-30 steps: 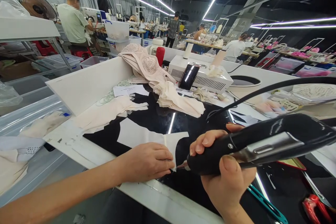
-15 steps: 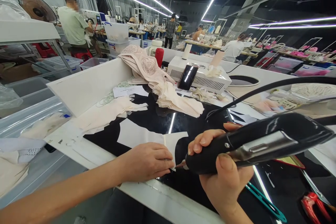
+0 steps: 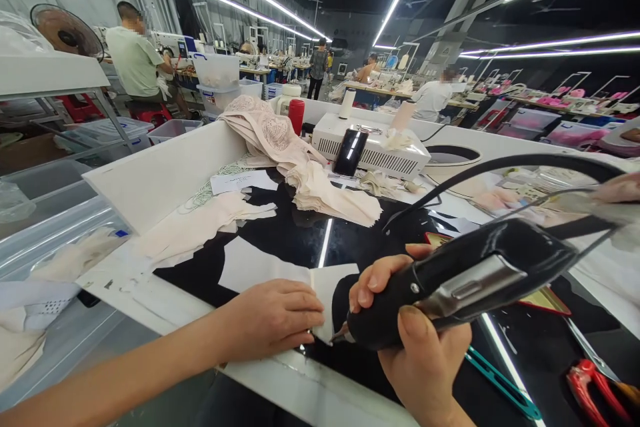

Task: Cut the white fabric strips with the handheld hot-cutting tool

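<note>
My left hand (image 3: 280, 320) lies flat with its fingers stretched over a white cut piece (image 3: 265, 267), pressing it on the glossy black work surface (image 3: 295, 233). Whether the piece is cloth or paper I cannot tell. My right hand (image 3: 420, 340) is wrapped round a black corded handheld tool (image 3: 480, 273) with a metal lever on its side. Its pointed metal tip (image 3: 343, 333) meets the near right corner of the white piece, just right of my left fingertips.
Beige fabric pieces (image 3: 200, 227) and a lace-topped stack (image 3: 330, 193) lie beyond. A phone (image 3: 351, 152) leans on a white vented box (image 3: 380, 150). At right are a teal tool (image 3: 505, 383), red-handled scissors (image 3: 593, 387) and a cable (image 3: 480, 170). People sit at sewing machines behind.
My left fingers have drawn back left from the tool's tip, baring more of the white piece. The tool has shifted slightly left and down. A blurred pale shape has appeared at the right edge.
</note>
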Tool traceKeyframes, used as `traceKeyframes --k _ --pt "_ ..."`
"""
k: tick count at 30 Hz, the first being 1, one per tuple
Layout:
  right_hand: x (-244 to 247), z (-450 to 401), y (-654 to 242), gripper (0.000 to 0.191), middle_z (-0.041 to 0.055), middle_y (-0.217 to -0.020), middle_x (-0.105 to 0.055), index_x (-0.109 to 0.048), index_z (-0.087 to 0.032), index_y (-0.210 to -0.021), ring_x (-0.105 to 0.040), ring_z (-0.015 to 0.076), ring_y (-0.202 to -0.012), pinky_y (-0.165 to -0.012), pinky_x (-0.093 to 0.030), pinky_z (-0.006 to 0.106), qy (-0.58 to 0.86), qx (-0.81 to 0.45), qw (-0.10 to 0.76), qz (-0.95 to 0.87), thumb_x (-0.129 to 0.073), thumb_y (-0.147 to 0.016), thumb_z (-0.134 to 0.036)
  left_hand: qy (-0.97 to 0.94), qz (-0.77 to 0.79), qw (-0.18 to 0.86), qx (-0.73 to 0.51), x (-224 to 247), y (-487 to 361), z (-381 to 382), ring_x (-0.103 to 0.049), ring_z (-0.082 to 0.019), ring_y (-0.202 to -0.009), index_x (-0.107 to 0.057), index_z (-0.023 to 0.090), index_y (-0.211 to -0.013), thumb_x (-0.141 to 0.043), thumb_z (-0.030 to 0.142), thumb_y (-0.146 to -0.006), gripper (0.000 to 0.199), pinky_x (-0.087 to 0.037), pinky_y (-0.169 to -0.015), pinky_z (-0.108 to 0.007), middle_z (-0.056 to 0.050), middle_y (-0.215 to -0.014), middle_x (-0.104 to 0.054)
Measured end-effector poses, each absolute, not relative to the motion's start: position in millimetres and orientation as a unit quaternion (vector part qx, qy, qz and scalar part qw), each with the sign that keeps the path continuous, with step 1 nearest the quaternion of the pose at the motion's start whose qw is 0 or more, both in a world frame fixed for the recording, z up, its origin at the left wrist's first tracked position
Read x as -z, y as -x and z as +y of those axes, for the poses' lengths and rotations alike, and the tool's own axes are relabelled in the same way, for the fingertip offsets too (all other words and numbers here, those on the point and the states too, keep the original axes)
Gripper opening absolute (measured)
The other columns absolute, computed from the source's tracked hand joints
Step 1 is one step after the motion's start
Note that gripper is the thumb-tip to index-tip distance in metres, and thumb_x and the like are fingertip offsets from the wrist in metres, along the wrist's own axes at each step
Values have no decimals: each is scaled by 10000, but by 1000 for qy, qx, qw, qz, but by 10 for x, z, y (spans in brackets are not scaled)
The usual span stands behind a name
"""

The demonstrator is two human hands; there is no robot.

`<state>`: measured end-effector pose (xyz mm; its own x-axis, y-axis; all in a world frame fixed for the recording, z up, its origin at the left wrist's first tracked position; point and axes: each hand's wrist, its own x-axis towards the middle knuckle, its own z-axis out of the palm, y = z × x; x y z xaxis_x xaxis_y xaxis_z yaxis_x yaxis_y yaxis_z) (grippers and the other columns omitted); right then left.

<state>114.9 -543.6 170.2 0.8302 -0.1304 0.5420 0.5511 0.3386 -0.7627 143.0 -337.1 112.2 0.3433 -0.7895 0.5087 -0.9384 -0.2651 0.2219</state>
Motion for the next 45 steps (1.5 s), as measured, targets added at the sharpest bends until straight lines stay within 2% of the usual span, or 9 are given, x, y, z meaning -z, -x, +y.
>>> traceKeyframes --k 3,7,11,15,22,36,45 --pt "-1776 -5529 -1208 384 -8 -843 -644 -586 -285 -1245 -613 156 -646 -543 -572 292 538 221 789 -198 -791 -933 -378 -777 -564 245 -137 -1178 -1308 -3305 -689 -198 -1159 -685 144 -1224 -531 294 -1122 238 -541 -1114 -307 -62 -1151 -762" --pt "-1856 -5723 -1405 379 -17 -806 -644 -603 -267 -1195 -618 164 -620 -527 -576 296 528 298 782 -144 -814 -892 -349 -776 -569 249 -107 -1296 -1171 -3261 -702 -166 -1090 -679 162 -1216 -541 284 -1119 207 -538 -1091 -265 -30 -1107 -765" --pt "-1804 -5864 -1519 369 -19 -816 -657 -613 -260 -1187 -620 157 -628 -540 -580 290 531 311 780 -117 -813 -880 -306 -784 -567 235 -96 -1381 -1222 -3350 -698 -170 -1083 -660 155 -1230 -558 245 -1107 184 -551 -1072 -293 -38 -1129 -751" --pt "-1729 -5892 -1488 395 -17 -841 -655 -603 -268 -1222 -625 159 -653 -554 -574 292 537 301 776 -136 -813 -896 -341 -789 -564 216 -114 -1369 -1388 -3547 -683 -204 -1084 -650 148 -1262 -606 222 -1076 204 -582 -1040 -355 -57 -1154 -721" --pt "-1697 -5886 -1440 410 -17 -864 -646 -579 -278 -1236 -630 154 -639 -561 -576 297 549 293 769 -149 -803 -911 -392 -787 -580 159 -138 -1174 -1569 -3828 -679 -231 -1055 -640 156 -1290 -768 272 -983 353 -600 -990 -388 -60 -1147 -697" --pt "-1668 -5860 -1387 403 -12 -886 -670 -588 -274 -1261 -644 144 -648 -575 -581 286 531 280 781 -170 -801 -929 -355 -787 -574 156 -164 -1136 -1564 -3840 -667 -202 -1041 -660 157 -1232 -612 291 -1086 204 -577 -959 -360 -34 -1126 -696" --pt "-1677 -5809 -1391 334 -16 -867 -658 -585 -271 -1223 -624 140 -647 -564 -584 281 542 286 774 -160 -770 -949 -320 -791 -574 149 -148 -1147 -1556 -3843 -672 -196 -1078 -655 161 -1268 -738 271 -1013 291 -577 -977 -341 -40 -1138 -695"
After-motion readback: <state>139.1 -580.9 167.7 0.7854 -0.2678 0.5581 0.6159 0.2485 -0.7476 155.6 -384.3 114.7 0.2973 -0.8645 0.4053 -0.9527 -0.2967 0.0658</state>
